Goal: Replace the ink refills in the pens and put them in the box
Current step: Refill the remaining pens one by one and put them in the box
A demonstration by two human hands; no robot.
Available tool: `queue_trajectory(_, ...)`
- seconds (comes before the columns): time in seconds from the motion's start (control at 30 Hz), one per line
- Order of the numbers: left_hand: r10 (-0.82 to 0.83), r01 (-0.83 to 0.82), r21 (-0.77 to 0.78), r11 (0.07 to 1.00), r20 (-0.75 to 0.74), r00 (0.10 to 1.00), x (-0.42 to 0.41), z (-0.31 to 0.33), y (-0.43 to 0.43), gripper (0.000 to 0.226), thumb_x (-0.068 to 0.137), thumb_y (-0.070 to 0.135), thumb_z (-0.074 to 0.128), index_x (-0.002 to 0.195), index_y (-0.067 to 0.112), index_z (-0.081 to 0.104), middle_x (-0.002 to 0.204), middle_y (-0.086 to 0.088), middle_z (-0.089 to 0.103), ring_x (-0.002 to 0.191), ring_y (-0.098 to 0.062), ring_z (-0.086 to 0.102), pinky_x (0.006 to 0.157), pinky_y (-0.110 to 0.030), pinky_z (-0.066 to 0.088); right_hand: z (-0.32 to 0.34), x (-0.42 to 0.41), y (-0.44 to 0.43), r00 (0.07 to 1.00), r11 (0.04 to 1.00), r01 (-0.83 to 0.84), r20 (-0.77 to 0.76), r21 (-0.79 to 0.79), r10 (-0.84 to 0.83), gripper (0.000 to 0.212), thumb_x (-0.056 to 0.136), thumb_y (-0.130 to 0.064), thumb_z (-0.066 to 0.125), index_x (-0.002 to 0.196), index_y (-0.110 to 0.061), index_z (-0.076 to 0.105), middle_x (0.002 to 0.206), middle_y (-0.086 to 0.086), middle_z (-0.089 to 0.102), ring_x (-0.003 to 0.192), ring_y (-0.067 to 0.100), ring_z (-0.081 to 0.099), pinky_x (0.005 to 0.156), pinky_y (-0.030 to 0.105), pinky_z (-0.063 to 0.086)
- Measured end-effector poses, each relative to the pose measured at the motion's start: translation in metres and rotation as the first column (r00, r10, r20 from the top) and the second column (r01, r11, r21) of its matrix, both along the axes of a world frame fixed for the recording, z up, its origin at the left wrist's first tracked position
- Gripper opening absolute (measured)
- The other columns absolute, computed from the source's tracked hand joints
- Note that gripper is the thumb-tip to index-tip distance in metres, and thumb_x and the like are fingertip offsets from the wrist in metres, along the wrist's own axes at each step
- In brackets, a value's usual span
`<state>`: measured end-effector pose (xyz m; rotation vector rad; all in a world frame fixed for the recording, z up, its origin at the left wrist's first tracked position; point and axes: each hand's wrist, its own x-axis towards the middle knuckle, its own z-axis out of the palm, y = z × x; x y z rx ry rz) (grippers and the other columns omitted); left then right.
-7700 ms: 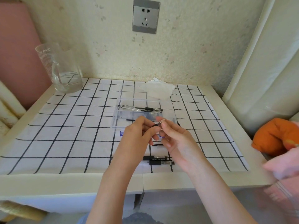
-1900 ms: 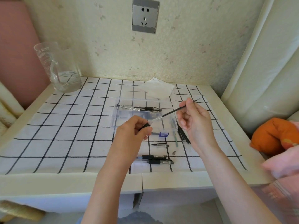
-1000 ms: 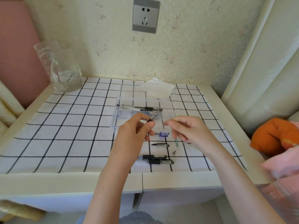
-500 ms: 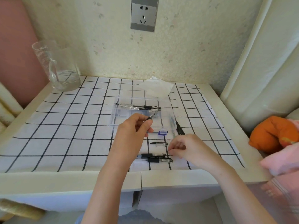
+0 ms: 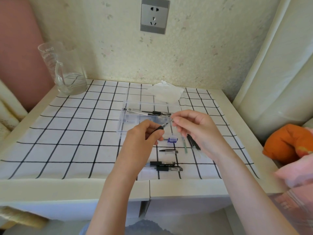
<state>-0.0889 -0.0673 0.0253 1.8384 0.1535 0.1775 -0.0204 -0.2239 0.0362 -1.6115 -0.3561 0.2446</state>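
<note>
My left hand [image 5: 144, 138] grips a pen barrel [image 5: 162, 126] by its black grip, tip end pointing up to the right. My right hand [image 5: 194, 131] pinches a small part at the barrel's tip, probably the pen's tip cone; it is too small to tell. Both hands hover over the near edge of a clear plastic box [image 5: 128, 119], which holds two pens [image 5: 149, 112]. Loose refills [image 5: 193, 142] lie under my right hand. Two black pens [image 5: 166, 166] lie near the table's front, with a pen piece [image 5: 168, 150] above them.
A small blue clear case [image 5: 172, 139] sits between my hands and the loose pens. A glass pitcher [image 5: 66, 72] stands at the back left, a crumpled tissue [image 5: 166, 93] behind the box. An orange cloth thing [image 5: 288, 143] lies off the table's right edge.
My right hand pulled the refill out, laid it down at the right, picked a small part off the cloth near the front pens and rose to the barrel's tip. The left hand kept the barrel.
</note>
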Motion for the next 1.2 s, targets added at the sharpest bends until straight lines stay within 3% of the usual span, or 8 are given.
queue_trajectory(0.33,-0.018,0.018,0.006,1.0,-0.006,1.0,0.0,-0.002,-0.001,0.006,0.089,0.017,0.059,0.092,0.015,0.064,0.073,0.007,0.066,0.06,0.007,0.056,0.061,-0.003,0.044,0.0,-0.009,0.009,0.998,0.995,-0.052,-0.026,-0.084,0.05,0.009,0.087,-0.013,0.064,0.087,-0.006,0.07,0.064,0.002,0.063,0.051,0.01,0.049,0.047,0.018,0.039)
queue_trajectory(0.53,-0.009,0.009,-0.005,1.0,-0.002,1.0,0.0,0.0,-0.002,0.006,0.09,0.016,0.058,0.092,0.014,0.064,0.073,0.006,0.066,0.059,0.007,0.055,0.059,-0.002,0.043,-0.007,-0.014,0.012,0.993,1.0,0.012,-0.113,-0.028,-0.015,0.048,0.082,-0.051,0.053,0.086,-0.005,0.068,0.069,0.005,0.059,0.052,0.013,0.05,0.044,0.022,0.035)
queue_trajectory(0.7,-0.01,0.01,-0.003,1.0,-0.008,1.0,0.0,0.0,-0.002,0.007,0.09,0.017,0.058,0.092,0.015,0.064,0.074,0.006,0.066,0.06,0.007,0.055,0.059,-0.002,0.042,-0.014,-0.019,0.013,0.99,0.997,-0.032,-0.136,0.07,0.041,0.018,0.082,-0.02,0.067,0.099,-0.014,0.071,0.071,0.006,0.052,0.056,0.012,0.044,0.046,0.021,0.033)
queue_trajectory(0.83,-0.017,0.017,0.002,1.0,-0.014,1.0,0.0,0.0,-0.003,0.006,0.09,0.018,0.058,0.09,0.016,0.064,0.074,0.006,0.066,0.06,0.006,0.056,0.058,-0.001,0.042,-0.015,-0.02,0.021,0.98,0.999,0.047,-0.193,0.023,-0.041,0.031,0.068,-0.044,0.072,0.078,-0.014,0.068,0.059,0.001,0.051,0.054,0.014,0.042,0.044,0.022,0.029)
queue_trajectory(0.9,-0.016,0.016,0.004,1.0,-0.011,1.0,-0.001,0.0,-0.003,0.006,0.09,0.018,0.058,0.09,0.016,0.064,0.074,0.005,0.067,0.06,0.006,0.056,0.058,-0.002,0.042,-0.015,-0.021,0.022,0.971,0.997,0.07,-0.23,0.044,-0.058,0.047,0.062,-0.051,0.072,0.086,-0.011,0.067,0.066,0.0,0.055,0.054,0.013,0.043,0.043,0.022,0.029)
queue_trajectory(1.0,-0.006,0.006,-0.002,1.0,-0.002,1.0,-0.001,0.0,-0.002,0.007,0.09,0.018,0.058,0.092,0.015,0.064,0.074,0.005,0.067,0.059,0.007,0.056,0.058,-0.002,0.042,-0.016,-0.022,0.019,0.96,0.985,0.045,-0.281,0.164,0.003,0.042,0.068,-0.036,0.072,0.101,-0.011,0.069,0.072,-0.004,0.057,0.054,0.01,0.043,0.044,0.02,0.029)
queue_trajectory(1.1,-0.013,0.013,-0.007,1.0,0.004,1.0,0.0,0.001,-0.002,0.007,0.09,0.017,0.058,0.093,0.014,0.064,0.074,0.004,0.067,0.059,0.007,0.056,0.058,-0.002,0.042,-0.017,-0.022,0.019,0.948,0.982,0.057,-0.317,0.178,0.002,0.024,0.065,-0.032,0.075,0.082,-0.015,0.071,0.066,-0.004,0.056,0.054,0.01,0.041,0.043,0.019,0.025)
queue_trajectory(1.2,-0.018,0.018,-0.001,1.0,0.005,1.0,0.0,0.0,-0.003,0.007,0.09,0.018,0.059,0.092,0.014,0.064,0.075,0.004,0.067,0.06,0.007,0.056,0.059,-0.003,0.043,-0.018,-0.024,0.022,0.938,0.98,0.072,-0.345,0.185,-0.004,0.034,0.059,-0.039,0.076,0.084,-0.017,0.067,0.068,-0.004,0.057,0.053,0.009,0.043,0.042,0.018,0.027)
